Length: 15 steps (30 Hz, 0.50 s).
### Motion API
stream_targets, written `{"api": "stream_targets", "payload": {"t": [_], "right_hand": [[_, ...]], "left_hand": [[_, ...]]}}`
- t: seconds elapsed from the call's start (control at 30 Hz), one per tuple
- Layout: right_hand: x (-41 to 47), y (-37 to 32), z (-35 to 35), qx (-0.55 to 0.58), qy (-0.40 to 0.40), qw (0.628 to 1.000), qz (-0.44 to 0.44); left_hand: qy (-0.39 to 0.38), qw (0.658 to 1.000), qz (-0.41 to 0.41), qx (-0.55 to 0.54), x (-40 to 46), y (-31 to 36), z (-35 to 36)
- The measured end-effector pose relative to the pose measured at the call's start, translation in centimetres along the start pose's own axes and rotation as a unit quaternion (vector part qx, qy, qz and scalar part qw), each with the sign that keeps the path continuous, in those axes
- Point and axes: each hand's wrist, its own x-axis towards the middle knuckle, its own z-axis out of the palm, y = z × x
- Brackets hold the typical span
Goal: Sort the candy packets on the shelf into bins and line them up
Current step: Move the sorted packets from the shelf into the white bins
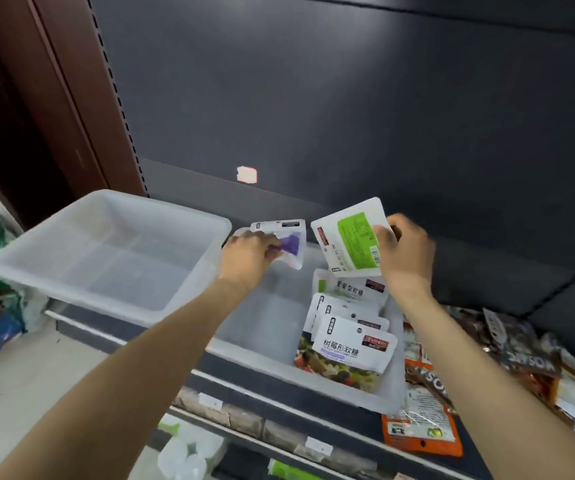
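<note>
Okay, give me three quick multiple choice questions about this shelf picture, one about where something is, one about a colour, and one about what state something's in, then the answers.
1. Where does the row of white packets sit?
A. In the right bin
B. In the left bin
C. On the floor

2. What colour is the panel on the packet in the right hand?
A. Purple
B. Green
C. Orange

3. What is the left hand doing?
A. Hanging idle
B. Pressing flat on the shelf
C. Holding a packet

Answers: 1 A, they stand inside the right bin; 2 B, the green-panel packet shows it; 3 C, its fingers curl on the purple-marked packet.
</note>
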Motion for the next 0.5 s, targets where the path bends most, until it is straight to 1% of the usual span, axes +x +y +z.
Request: {"api": "stream_targets", "payload": {"t": [0.07,0.13,0.17,0.2,0.3,0.4,0.43,0.47,0.5], "right_hand": [[0.2,0.0,0.9,-0.009,0.008,1.000,0.008],[0.4,0.0,1.8,-0.024,0.007,0.999,0.020],[0.4,0.0,2.2,-0.031,0.009,0.999,0.026],[0.4,0.0,2.5,-0.032,0.014,0.999,0.030],[-0.1,-0.1,3.4,-0.023,0.014,0.999,0.036],[-0.4,-0.4,4.7,-0.043,-0.003,0.997,0.059],[-0.5,-0.5,5.2,-0.056,-0.005,0.997,0.061],[-0.6,-0.8,5.6,-0.064,-0.005,0.996,0.060],[-0.8,-1.1,5.9,-0.063,-0.007,0.996,0.058]], "left_hand": [[-0.122,0.990,0.029,0.071,0.9,-1.5,2.6],[-0.252,0.959,0.055,0.115,1.4,-3.0,4.8],[-0.293,0.947,0.060,0.117,1.6,-3.6,5.7],[-0.316,0.940,0.064,0.113,1.7,-4.2,6.6],[-0.344,0.931,0.070,0.097,1.9,-5.3,8.1],[-0.329,0.939,0.079,0.063,1.9,-5.6,8.2],[-0.314,0.945,0.082,0.033,2.1,-5.6,8.0],[-0.292,0.954,0.071,-0.025,2.2,-5.6,7.7],[-0.273,0.956,0.032,-0.108,2.4,-5.4,7.1]]}}
